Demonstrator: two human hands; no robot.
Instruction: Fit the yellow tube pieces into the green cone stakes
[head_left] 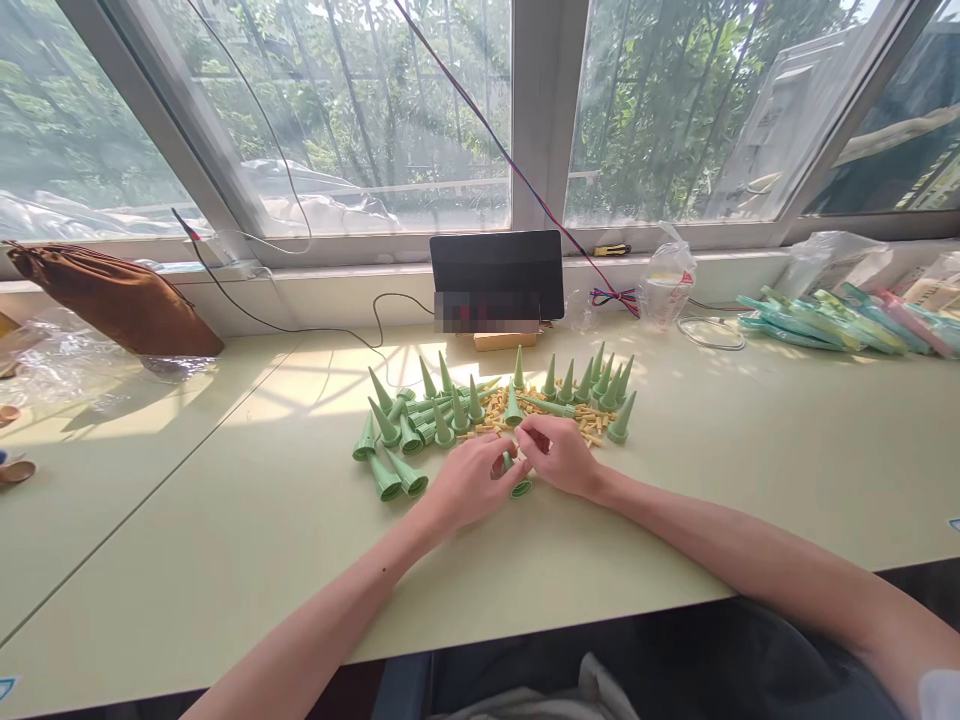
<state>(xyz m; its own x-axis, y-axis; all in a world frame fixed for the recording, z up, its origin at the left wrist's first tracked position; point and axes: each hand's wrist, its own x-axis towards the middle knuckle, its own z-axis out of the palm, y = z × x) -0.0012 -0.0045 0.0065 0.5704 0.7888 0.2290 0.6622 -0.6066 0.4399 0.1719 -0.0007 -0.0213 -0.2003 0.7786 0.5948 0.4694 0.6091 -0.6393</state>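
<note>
My left hand (474, 480) is closed around a green plastic cone-shaped spike (520, 489), its wide open end facing down toward me. My right hand (561, 456) is pinched at the narrow end of that spike, touching or nearly touching my left fingers. Whatever lies between the right fingertips is hidden or too small to name. Just beyond both hands is a heap of small yellow peg-like pieces (592, 425). More green spikes surround the heap, some standing point up, such as one spike (622, 418) at the right, others lying down, like the spike (407, 474) at the left.
A dark-screened tablet (496, 275) leans at the back on a small cardboard piece (506, 341). A brown drawstring bag (120, 300) lies back left. A bagged cup (666, 290) and green packets (832, 320) are back right. A black cable (315, 331) crosses the table (225, 560).
</note>
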